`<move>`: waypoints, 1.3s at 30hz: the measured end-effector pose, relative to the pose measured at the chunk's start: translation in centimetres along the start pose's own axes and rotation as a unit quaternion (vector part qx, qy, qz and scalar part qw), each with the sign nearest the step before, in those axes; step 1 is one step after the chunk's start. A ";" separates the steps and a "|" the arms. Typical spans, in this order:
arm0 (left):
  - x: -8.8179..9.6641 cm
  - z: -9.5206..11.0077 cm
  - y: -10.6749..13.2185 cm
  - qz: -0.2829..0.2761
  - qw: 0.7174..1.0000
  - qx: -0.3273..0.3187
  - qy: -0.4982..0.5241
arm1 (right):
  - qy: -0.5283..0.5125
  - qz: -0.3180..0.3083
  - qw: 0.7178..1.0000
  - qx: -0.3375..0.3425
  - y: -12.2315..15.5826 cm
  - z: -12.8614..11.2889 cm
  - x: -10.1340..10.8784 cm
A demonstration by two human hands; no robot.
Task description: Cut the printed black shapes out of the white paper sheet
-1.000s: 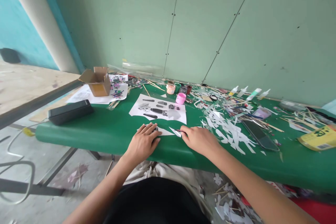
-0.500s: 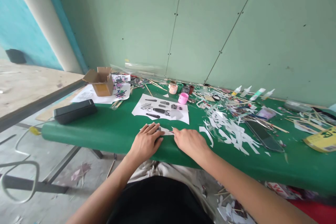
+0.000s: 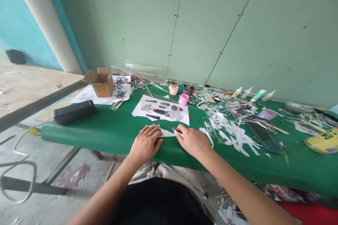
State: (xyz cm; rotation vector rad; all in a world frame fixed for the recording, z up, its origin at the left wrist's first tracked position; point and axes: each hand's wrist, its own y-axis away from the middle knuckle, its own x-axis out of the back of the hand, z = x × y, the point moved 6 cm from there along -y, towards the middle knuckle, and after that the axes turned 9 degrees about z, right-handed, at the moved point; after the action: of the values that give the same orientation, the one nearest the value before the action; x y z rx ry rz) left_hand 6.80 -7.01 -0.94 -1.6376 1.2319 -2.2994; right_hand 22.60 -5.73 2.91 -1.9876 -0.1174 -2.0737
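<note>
My left hand (image 3: 147,142) lies flat near the front edge of the table, fingers stretched out over a small white paper piece (image 3: 167,133). Part of that paper is hidden beneath the fingers; its pointed end shows to the right. My right hand (image 3: 194,140) is closed around a slim dark pen-shaped tool (image 3: 176,130), whose tip points left, above the paper. Just beyond both hands, a larger white sheet (image 3: 137,109) printed with black and grey shapes rests on the green table cover (image 3: 105,130).
Paper scraps (image 3: 235,135), a phone (image 3: 264,137) and wooden sticks crowd the right side. Paint pots, one pink (image 3: 183,99), stand behind the sheet, with glue bottles (image 3: 258,95) farther right. A cardboard box (image 3: 103,88) and a dark oblong case (image 3: 75,111) are at left.
My right hand has shifted slightly right and tilted, so more of the dark tool shows. My left hand has stayed on the paper.
</note>
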 end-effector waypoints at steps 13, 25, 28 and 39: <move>0.0 -0.1 0.1 -0.004 1.000 0.010 0.016 | -0.041 -0.007 0.996 -0.074 -1.5 2.0 -2.8; 0.1 -0.1 0.0 0.003 1.000 0.004 0.022 | -0.066 0.004 0.991 -0.116 -1.8 1.9 -2.7; 0.2 -0.1 0.0 0.014 1.000 0.004 0.027 | -0.068 -0.011 0.991 -0.118 -1.8 2.0 -2.8; 0.7 1.0 -0.2 0.013 0.998 0.017 -0.060 | 0.052 0.021 0.964 -0.258 -0.2 9.3 -1.2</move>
State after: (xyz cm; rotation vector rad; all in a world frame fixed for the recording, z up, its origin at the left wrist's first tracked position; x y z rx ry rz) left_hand 7.39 -7.77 -0.11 -1.7092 1.1760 -2.1599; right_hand 31.57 -3.14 2.24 -2.1129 0.5354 -2.3491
